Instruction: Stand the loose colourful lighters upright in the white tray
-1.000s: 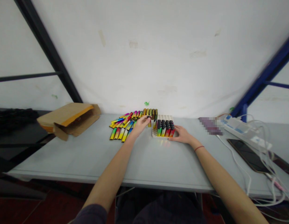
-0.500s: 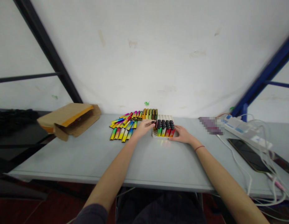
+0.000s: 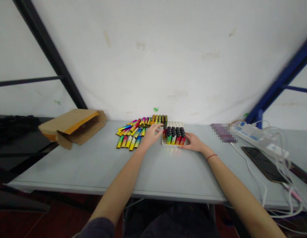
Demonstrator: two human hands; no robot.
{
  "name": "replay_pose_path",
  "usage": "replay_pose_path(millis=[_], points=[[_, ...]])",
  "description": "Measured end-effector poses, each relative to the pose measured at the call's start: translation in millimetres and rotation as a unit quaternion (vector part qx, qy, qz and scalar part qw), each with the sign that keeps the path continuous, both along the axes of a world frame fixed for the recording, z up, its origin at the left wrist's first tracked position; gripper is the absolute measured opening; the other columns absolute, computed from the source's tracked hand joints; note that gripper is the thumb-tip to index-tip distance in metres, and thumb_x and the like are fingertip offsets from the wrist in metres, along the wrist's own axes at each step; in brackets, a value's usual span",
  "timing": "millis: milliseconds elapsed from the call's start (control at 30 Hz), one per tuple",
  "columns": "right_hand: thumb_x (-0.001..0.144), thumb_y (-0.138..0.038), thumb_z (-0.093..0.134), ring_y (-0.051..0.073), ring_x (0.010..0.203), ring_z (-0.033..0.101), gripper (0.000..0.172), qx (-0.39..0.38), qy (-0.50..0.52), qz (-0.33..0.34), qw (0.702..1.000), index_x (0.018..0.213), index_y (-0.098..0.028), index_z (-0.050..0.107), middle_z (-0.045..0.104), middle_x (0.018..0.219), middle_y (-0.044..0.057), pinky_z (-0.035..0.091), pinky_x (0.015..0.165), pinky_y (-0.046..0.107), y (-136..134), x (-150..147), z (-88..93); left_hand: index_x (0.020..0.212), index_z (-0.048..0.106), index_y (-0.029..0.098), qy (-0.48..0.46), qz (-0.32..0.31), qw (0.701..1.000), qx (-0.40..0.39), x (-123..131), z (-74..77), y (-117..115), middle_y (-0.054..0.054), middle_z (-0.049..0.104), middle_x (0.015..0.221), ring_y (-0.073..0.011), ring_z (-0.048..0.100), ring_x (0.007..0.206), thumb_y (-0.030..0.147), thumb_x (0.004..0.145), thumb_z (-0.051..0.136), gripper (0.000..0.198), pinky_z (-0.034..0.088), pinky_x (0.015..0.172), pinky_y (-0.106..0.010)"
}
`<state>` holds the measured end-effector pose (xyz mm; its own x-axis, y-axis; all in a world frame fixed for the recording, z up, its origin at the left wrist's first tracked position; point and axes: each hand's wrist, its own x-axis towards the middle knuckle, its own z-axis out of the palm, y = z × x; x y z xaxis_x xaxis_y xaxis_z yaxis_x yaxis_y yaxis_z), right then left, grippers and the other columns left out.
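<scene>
A white tray (image 3: 164, 143) stands on the table in front of me. It holds rows of upright, shiny coloured tubes (image 3: 175, 138) with black tops, and gaps show along its left side. My right hand (image 3: 194, 143) grips the tray's right side, thumb at the front corner and fingers behind. At the tray's left edge hovers my left hand (image 3: 152, 135), its thumb and forefinger apart with nothing visible between them. Just left of it lie loose, shiny, multicoloured tubes (image 3: 129, 142). Behind it stand gold-topped tubes (image 3: 159, 119), partly hidden by the hand.
An opened brown cardboard box (image 3: 71, 127) lies at the left of the grey table (image 3: 168, 175). Another white tray (image 3: 176, 124) sits near the wall. On the right are a blurred phone-like item (image 3: 224, 133), a power strip (image 3: 261, 138), a dark phone (image 3: 264, 163) and tangled white cables.
My left hand has lifted slightly back from the tray's left row, and its fingers have parted. A dark-topped reddish tube now shows in that row. My right hand stays on the tray.
</scene>
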<state>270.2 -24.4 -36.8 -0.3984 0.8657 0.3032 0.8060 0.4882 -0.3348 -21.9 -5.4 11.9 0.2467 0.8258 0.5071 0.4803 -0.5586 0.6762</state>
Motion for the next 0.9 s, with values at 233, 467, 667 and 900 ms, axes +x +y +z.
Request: replay_pose_path(millis=[233, 467, 667, 900], points=[[0.071, -0.078, 0.064, 0.038, 0.130, 0.052, 0.092, 0.002, -0.004, -0.007, 1.000, 0.137, -0.014, 0.057, 0.056, 0.142, 0.019, 0.039, 0.111, 0.054, -0.4, 0.0, -0.9, 0.112, 0.075, 0.019, 0.212, 0.292, 0.932, -0.042, -36.5, 6.6, 4.8, -0.019, 0.064, 0.122, -0.0381, 0.050, 0.118, 0.023, 0.090, 0.047, 0.036, 0.043, 0.095, -0.050], [0.070, -0.076, 0.066, 0.039, 0.129, 0.052, 0.089, -0.001, 0.008, -0.010, 1.000, 0.137, -0.018, 0.057, 0.056, 0.142, 0.018, 0.040, 0.110, 0.056, 0.8, 1.5, -3.0, 0.098, 0.077, 0.020, 0.295, 0.285, 0.910, -0.061, -31.8, -3.5, 4.0, -0.018, 0.067, 0.120, -0.0392, 0.050, 0.119, 0.031, 0.090, 0.051, 0.029, 0.043, 0.092, -0.052], [0.071, -0.076, 0.065, 0.039, 0.130, 0.052, 0.089, -0.002, 0.008, -0.007, 1.000, 0.137, -0.018, 0.057, 0.055, 0.143, 0.018, 0.040, 0.110, 0.056, 2.0, 2.4, -4.1, 0.112, 0.070, 0.019, 0.285, 0.237, 0.925, -0.081, -27.7, -6.3, 8.7, -0.017, 0.070, 0.117, -0.0329, 0.061, 0.110, 0.027, 0.087, 0.056, 0.030, 0.046, 0.092, -0.044], [0.071, -0.076, 0.065, 0.039, 0.130, 0.052, 0.089, -0.002, 0.001, -0.006, 1.000, 0.138, -0.017, 0.056, 0.055, 0.144, 0.018, 0.040, 0.109, 0.056, 0.8, 1.2, -1.5, 0.099, 0.072, 0.016, 0.277, 0.216, 0.930, -0.105, -28.3, -11.8, 13.9, -0.018, 0.070, 0.106, -0.0308, 0.065, 0.105, 0.024, 0.085, 0.056, 0.022, 0.048, 0.090, -0.037]])
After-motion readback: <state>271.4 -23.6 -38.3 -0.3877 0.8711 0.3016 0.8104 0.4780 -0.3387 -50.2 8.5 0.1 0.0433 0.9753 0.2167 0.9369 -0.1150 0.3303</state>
